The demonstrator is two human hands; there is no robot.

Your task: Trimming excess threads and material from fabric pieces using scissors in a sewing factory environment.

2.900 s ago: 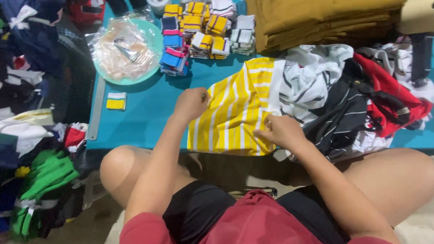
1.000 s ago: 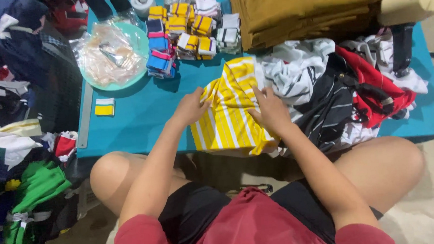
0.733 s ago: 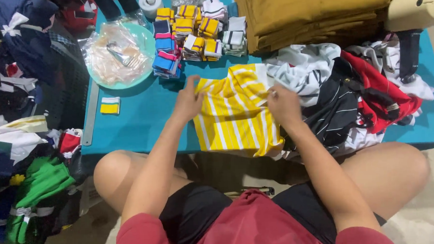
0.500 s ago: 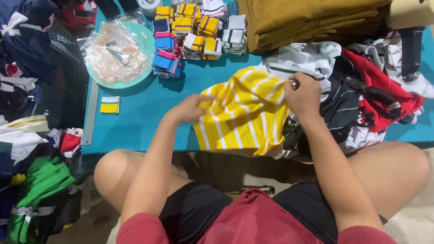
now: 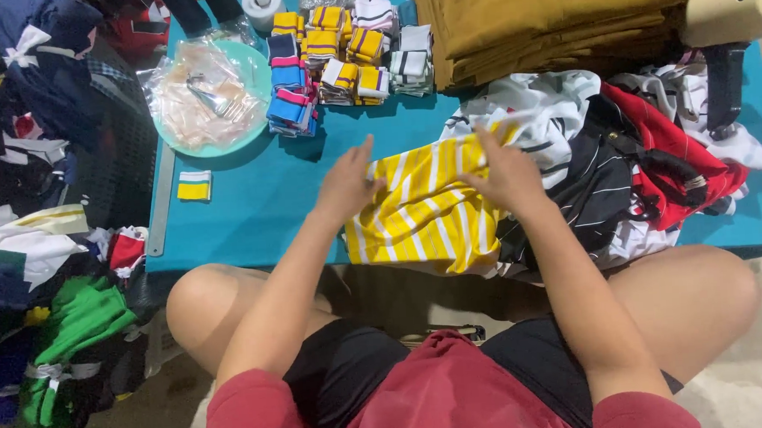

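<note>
A yellow garment with white stripes (image 5: 428, 216) lies bunched at the near edge of the teal table (image 5: 253, 220). My left hand (image 5: 348, 183) rests on its left edge with fingers spread. My right hand (image 5: 508, 172) presses on its upper right part, fingers gripping the cloth. To the right of the yellow piece lies a heap of white, black and red garments (image 5: 635, 156), which it partly overlaps.
Stacks of folded striped collar pieces (image 5: 340, 53) stand at the back. A teal bowl with a plastic bag (image 5: 205, 97) sits back left. A mustard cloth pile (image 5: 544, 18) is back right. A metal ruler (image 5: 159, 202) lies along the left edge. Clothes cover the floor at left.
The yellow striped garment was spread flat, then folded and gathered into a smaller bundle shifted right. My right hand moved up and right along it, and my left hand lifted to its left edge.
</note>
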